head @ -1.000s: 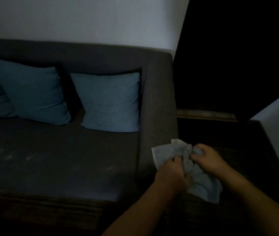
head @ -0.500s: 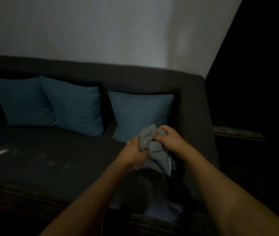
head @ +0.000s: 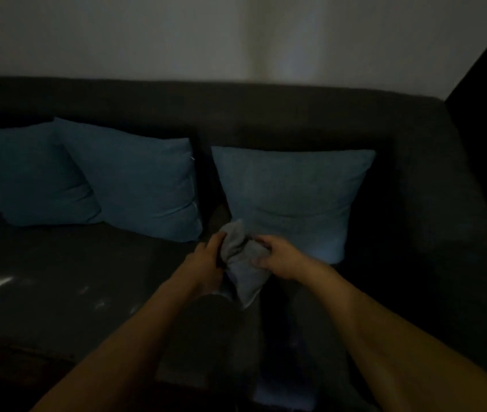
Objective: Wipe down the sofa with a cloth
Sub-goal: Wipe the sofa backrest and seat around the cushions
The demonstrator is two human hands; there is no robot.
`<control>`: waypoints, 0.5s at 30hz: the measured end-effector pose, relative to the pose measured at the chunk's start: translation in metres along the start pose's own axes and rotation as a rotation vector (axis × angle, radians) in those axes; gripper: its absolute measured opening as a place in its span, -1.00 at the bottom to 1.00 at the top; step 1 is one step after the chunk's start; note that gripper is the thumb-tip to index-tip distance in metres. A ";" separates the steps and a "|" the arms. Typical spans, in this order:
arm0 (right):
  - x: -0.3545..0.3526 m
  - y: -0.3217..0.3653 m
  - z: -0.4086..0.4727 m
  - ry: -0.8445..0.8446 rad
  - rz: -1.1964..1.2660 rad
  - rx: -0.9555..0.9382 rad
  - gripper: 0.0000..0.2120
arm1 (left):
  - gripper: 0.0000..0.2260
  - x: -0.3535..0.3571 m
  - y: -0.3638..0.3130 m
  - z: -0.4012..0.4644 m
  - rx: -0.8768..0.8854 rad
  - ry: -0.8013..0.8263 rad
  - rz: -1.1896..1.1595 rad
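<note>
The sofa (head: 295,114) is dark charcoal grey. Its three cushions (head: 290,197) are plain teal blue (no pattern). The cloth (head: 240,263) is pale grey.

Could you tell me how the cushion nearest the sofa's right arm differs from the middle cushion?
The right cushion stands alone and faces the camera squarely; the middle cushion is angled and overlaps the left cushion. The cloth, gripped by the left hand and right hand, covers the right cushion's lower left corner, while the middle cushion shows unobstructed. Both are blue, square and propped against the sofa back.
</note>
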State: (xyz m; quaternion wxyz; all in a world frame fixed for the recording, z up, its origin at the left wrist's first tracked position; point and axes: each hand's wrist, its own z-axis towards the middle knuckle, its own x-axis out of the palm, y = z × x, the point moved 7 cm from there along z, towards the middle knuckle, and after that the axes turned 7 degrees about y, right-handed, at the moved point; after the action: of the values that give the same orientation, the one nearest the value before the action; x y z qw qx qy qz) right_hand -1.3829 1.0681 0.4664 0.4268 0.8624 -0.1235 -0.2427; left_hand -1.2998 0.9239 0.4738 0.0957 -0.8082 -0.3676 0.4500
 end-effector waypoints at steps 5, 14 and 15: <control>0.006 -0.052 0.097 -0.046 -0.261 -0.010 -0.73 | -0.36 0.050 0.061 0.111 -0.040 0.047 0.080; 0.065 -0.261 0.198 0.302 -0.888 0.323 -0.61 | -0.31 0.244 0.143 0.252 -0.005 0.294 0.400; 0.073 -0.271 0.200 0.302 -0.919 0.320 -0.56 | -0.31 0.249 0.146 0.255 0.010 0.265 0.402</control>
State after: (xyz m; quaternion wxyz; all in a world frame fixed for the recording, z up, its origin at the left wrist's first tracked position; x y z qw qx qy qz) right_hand -1.4242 1.0663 0.1246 0.1517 0.9075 0.2962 -0.2562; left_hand -1.3479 0.9443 0.0926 0.0556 -0.9167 -0.1814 0.3518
